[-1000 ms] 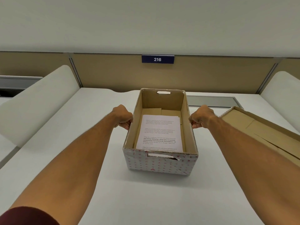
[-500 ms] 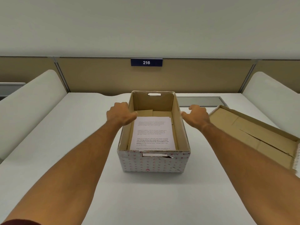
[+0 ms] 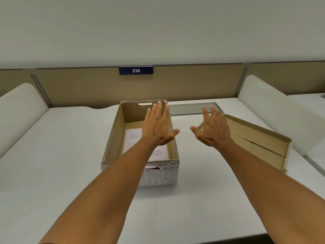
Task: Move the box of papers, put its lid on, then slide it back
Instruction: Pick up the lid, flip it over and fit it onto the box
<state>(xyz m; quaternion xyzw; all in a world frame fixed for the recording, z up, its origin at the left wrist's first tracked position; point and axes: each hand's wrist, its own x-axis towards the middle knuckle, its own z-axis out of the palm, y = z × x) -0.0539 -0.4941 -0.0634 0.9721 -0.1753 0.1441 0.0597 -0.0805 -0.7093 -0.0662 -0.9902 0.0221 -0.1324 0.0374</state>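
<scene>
The open cardboard box (image 3: 140,143) sat at the centre of the frame on the white desk (image 3: 61,155), with printed papers (image 3: 133,140) lying flat on its floor. The lid (image 3: 255,140) lay upside down to the right of the box, apart from it. The left hand (image 3: 159,127) was spread flat, fingers extended, over the box's right side, gripping nothing. The right hand (image 3: 212,128) was likewise spread and empty, over the lid's near left corner; whether it touched the lid could not be told.
</scene>
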